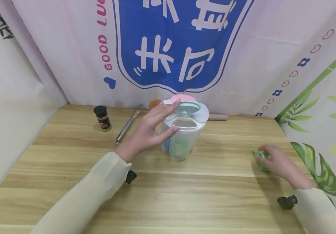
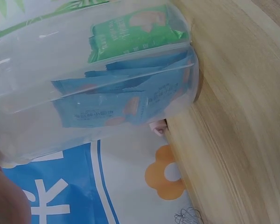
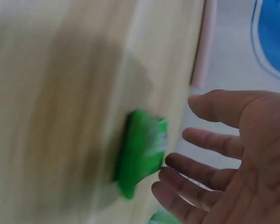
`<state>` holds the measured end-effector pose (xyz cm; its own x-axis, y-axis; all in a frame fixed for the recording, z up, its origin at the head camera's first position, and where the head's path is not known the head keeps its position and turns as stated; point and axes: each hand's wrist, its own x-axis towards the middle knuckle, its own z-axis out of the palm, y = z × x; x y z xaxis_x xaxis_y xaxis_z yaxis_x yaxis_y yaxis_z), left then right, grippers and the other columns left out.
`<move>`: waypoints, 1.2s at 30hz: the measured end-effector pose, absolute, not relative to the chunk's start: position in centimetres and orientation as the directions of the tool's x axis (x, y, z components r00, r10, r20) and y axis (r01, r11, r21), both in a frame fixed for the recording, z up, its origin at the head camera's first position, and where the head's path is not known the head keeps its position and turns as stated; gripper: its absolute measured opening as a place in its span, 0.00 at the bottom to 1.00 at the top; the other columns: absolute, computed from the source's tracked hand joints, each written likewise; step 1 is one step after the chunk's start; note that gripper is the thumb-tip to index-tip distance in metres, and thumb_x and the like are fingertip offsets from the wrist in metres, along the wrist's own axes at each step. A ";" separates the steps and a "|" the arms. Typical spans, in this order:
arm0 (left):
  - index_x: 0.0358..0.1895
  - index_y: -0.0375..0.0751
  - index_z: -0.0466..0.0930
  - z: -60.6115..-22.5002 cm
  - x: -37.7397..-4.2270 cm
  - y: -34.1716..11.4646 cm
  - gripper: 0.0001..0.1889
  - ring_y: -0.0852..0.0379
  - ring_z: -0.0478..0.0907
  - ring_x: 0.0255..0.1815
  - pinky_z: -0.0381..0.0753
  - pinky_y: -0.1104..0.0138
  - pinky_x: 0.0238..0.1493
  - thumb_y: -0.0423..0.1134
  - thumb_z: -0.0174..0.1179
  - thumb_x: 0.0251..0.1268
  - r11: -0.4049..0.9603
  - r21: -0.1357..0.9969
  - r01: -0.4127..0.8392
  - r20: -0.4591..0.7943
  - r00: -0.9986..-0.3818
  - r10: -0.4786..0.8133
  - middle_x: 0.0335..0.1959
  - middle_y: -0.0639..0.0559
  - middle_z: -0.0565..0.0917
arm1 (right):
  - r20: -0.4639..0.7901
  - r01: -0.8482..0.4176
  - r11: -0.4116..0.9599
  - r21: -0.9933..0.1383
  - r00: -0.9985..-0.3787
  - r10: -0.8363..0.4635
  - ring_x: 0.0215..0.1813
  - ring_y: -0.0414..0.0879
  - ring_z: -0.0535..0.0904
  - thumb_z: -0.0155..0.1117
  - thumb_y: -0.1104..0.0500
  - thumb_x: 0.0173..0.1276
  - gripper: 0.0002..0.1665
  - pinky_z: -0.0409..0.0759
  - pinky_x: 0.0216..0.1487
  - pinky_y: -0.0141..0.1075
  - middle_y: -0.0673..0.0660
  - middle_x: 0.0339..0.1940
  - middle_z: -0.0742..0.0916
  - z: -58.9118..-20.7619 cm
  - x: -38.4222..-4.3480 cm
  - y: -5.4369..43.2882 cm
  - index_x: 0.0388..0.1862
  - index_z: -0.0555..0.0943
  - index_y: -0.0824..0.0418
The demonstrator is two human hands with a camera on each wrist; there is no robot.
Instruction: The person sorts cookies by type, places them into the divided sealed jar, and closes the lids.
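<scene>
A clear storage container (image 1: 196,138) with a white lid stands upright on the table; its teal flap (image 1: 187,107) is raised beside a pink one. Through its wall show one green packet (image 2: 135,30) and several blue packets (image 2: 100,109) in separate compartments. My left hand (image 1: 147,130) is at the lid, fingers fairly straight, with its fingertips by the teal flap and the thumb by the front rim. Over at the right, a small green packet (image 3: 142,151) lies on the table. My right hand (image 3: 266,163) is close to it, fingers spread and holding nothing.
A black-capped spice jar (image 1: 102,118) and a metal whisk (image 1: 127,126) lie left of the container, the jar upright. Behind it, a pinkish rod (image 1: 218,117) lies along the table's back edge. A printed curtain (image 1: 77,48) hangs behind the wooden table (image 1: 185,198).
</scene>
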<state>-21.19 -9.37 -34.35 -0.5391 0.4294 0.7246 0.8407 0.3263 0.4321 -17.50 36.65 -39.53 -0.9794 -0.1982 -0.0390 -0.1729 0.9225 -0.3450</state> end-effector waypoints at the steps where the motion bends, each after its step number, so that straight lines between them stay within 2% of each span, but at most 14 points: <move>1: 0.79 0.43 0.68 -34.3 -21.2 -9.4 0.39 0.46 0.78 0.73 0.59 0.50 0.87 0.38 0.73 0.65 0.327 0.433 0.840 0.724 -0.540 0.430 0.69 0.44 0.83 | -0.048 -0.154 0.929 -0.337 -0.982 -0.180 0.58 0.81 0.77 0.63 0.59 0.76 0.27 0.79 0.57 0.72 0.85 0.60 0.79 -39.7 -17.5 37.0 0.61 0.75 0.81; 6: 0.79 0.43 0.67 -34.3 -21.0 -9.4 0.39 0.47 0.77 0.73 0.59 0.50 0.87 0.39 0.72 0.66 0.340 0.433 0.835 0.716 -0.548 0.433 0.69 0.45 0.83 | -0.087 -0.079 0.936 -0.343 -0.990 -0.115 0.58 0.81 0.78 0.61 0.57 0.77 0.28 0.80 0.55 0.71 0.87 0.61 0.77 -40.5 -17.5 38.2 0.64 0.72 0.79; 12: 0.80 0.44 0.67 -34.4 -21.0 -9.4 0.39 0.48 0.77 0.74 0.59 0.51 0.87 0.40 0.72 0.66 0.345 0.441 0.828 0.707 -0.558 0.436 0.70 0.45 0.82 | -0.132 -0.042 0.926 -0.375 -0.986 -0.098 0.55 0.79 0.81 0.62 0.58 0.77 0.31 0.84 0.52 0.67 0.87 0.57 0.79 -40.6 -17.7 38.9 0.65 0.70 0.82; 17: 0.79 0.43 0.67 -34.4 -21.0 -9.4 0.39 0.47 0.77 0.73 0.59 0.49 0.87 0.39 0.72 0.66 0.338 0.444 0.830 0.710 -0.556 0.432 0.70 0.44 0.82 | -0.167 -0.007 0.933 -0.360 -0.983 -0.071 0.55 0.78 0.81 0.63 0.57 0.77 0.35 0.84 0.52 0.66 0.86 0.55 0.80 -40.6 -17.9 39.1 0.66 0.68 0.85; 28: 0.79 0.43 0.68 -34.6 -20.9 -9.3 0.39 0.46 0.77 0.73 0.59 0.51 0.87 0.39 0.73 0.65 0.340 0.442 0.830 0.715 -0.555 0.426 0.69 0.44 0.83 | -0.196 -0.021 0.948 -0.317 -0.977 -0.087 0.57 0.82 0.78 0.63 0.53 0.77 0.39 0.82 0.54 0.69 0.87 0.55 0.80 -40.6 -18.0 39.4 0.63 0.68 0.90; 36: 0.78 0.42 0.68 -34.4 -21.0 -9.2 0.39 0.46 0.77 0.73 0.61 0.45 0.86 0.39 0.72 0.65 0.329 0.430 0.840 0.732 -0.538 0.417 0.69 0.43 0.83 | -0.212 0.005 0.933 -0.359 -0.974 -0.077 0.57 0.80 0.78 0.62 0.52 0.78 0.41 0.83 0.54 0.67 0.87 0.57 0.79 -40.6 -18.0 39.6 0.65 0.66 0.90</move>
